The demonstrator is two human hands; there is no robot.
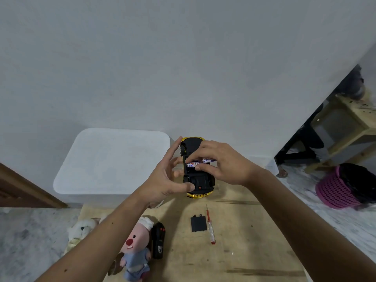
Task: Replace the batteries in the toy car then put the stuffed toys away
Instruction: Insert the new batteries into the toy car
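Holding the toy car (196, 176) belly-up above the wooden table (244, 251), my left hand (164, 180) grips its side; my right hand (221, 163) pinches batteries (193, 164) at the open compartment. Stuffed toys (134, 247) lie near-left.

**Layout at time of inspection**

The toy car (197, 166) was held belly-up above the table (244, 251), at 12 o'clock from the battery cover (198, 223). The screwdriver (210, 225) lay just beside the cover at 3 o'clock. The remote control (158, 240) lay at 9 o'clock from the cover, with two stuffed toys (135, 251) beyond it. A bin (112, 159) stood behind, at 10 o'clock.
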